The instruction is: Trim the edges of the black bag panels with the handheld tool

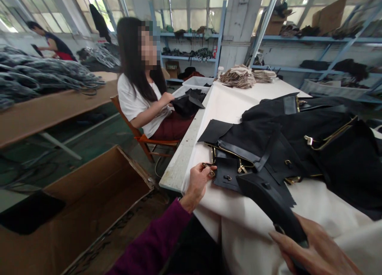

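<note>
My left hand (199, 182), in a purple sleeve, pinches a small brass-coloured metal fitting (211, 172) with a dark strap at the left edge of a black bag piece (226, 165). A small metal clasp (227, 177) sits on that piece. My right hand (319, 243) is closed around the handle of a black curved handheld tool (268, 195); its exact kind is not clear. The tool's head lies over the lower right edge of the black piece. Gold zippers with a zipper pull (242, 167) show just behind.
More black zippered bags (298, 136) are heaped on the white-covered table (229, 94). Beige stacked pieces (237, 76) lie at its far end. Across the corner a seated co-worker (149, 88) holds black fabric (188, 104). An open cardboard box (98, 187) stands on the floor at left.
</note>
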Motion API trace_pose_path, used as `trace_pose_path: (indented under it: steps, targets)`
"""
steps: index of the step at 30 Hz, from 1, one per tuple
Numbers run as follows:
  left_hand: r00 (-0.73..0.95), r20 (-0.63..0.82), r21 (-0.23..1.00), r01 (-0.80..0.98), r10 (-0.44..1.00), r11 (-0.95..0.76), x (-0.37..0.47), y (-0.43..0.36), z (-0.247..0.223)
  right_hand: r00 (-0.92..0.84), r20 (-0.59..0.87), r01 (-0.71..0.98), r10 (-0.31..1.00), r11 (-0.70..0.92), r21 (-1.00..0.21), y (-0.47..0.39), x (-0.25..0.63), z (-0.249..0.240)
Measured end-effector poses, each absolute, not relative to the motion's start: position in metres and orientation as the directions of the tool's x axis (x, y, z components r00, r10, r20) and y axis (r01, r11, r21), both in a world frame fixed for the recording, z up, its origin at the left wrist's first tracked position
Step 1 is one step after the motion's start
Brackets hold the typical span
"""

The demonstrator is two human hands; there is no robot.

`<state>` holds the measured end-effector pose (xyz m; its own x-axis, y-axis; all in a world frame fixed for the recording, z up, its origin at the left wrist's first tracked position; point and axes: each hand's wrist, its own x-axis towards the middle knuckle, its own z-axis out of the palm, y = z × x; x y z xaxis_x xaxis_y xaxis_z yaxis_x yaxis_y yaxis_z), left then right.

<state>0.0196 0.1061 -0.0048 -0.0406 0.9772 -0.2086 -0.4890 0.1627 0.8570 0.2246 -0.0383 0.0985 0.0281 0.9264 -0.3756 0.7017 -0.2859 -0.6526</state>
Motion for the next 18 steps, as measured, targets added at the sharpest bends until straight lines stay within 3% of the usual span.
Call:
trace_pose_path:
  steps: [4,8,13,18]
  targets:
    - [-0.072,-0.224,0.840,-0.520,0.972,0.155,0.022,0.098,-0.006,0.047,-0.332,0.645,0.942,-0.283,-0.710,-0.028,0.206,0.108]
    - [0.005,-0.201,0.803,-0.572,0.979,0.168,0.019,0.093,-0.006,-0.026,-0.347,0.635,0.938,-0.253,-0.730,-0.022,0.196,0.112]
    - [0.092,-0.139,0.753,-0.637,0.986,0.166,0.013,0.094,-0.009,-0.012,-0.421,0.665,0.907,-0.308,-0.681,-0.022,0.186,0.109]
    - [0.144,-0.124,0.714,-0.674,0.982,0.189,0.009,0.095,-0.010,-0.124,-0.480,0.720,0.869,-0.254,-0.646,-0.010,0.172,0.105]
